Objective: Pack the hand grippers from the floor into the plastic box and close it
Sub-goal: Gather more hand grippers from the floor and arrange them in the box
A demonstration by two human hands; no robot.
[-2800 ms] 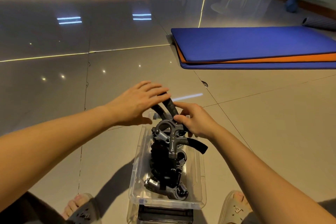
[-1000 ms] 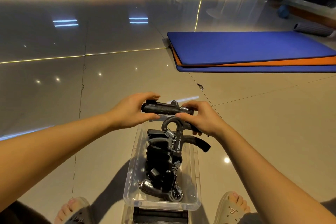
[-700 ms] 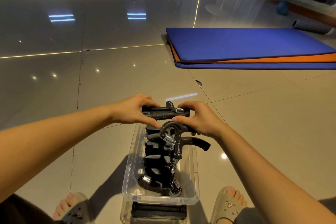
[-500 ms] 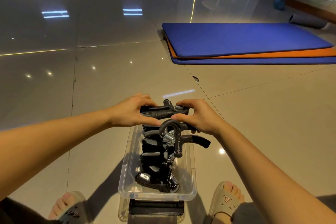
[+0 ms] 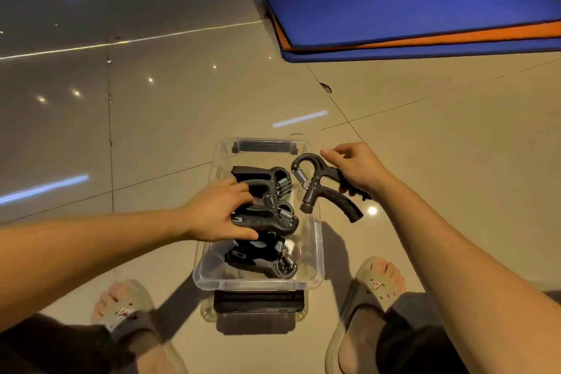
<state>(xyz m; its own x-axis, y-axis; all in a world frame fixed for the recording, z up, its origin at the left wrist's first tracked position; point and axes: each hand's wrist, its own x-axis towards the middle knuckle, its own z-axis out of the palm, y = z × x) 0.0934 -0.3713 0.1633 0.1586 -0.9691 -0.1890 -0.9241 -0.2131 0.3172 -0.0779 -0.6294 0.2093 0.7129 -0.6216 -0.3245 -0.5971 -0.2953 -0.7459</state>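
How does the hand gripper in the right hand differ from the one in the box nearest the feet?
The held hand gripper is gripped by the right hand at the right edge of the plastic box; the nearest hand gripper lies inside the box, untouched. The held one's loop points away from the person; the nearest one's points right. Both are black with a metal spring.

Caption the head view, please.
Left hand on packed grippers in plastic box; right hand holds another gripper at its rim.
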